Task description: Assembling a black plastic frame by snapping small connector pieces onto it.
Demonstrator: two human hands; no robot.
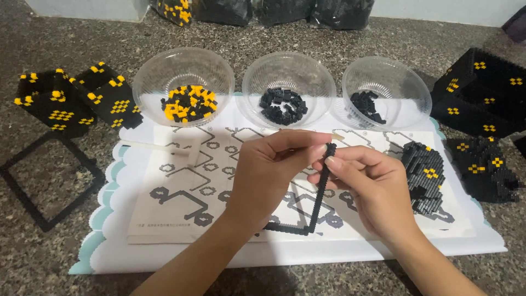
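Note:
Both my hands meet over a printed instruction sheet (181, 186). My left hand (268, 170) pinches a small pale tool (338, 137) at the top end of a thin black brick strip (320, 189). My right hand (367, 183) grips that L-shaped strip, whose lower arm runs along the sheet. Three clear plastic bowls stand behind: one with black and yellow bricks (183, 82), the other two with black bricks (289, 87) (386, 90).
Black cubes with yellow patterns (71, 98) sit at the left, beside a flat black square frame (49, 181). More black and yellow built pieces (482, 98) stand at the right, and one (424, 172) lies on the sheet. Dark bags line the back edge.

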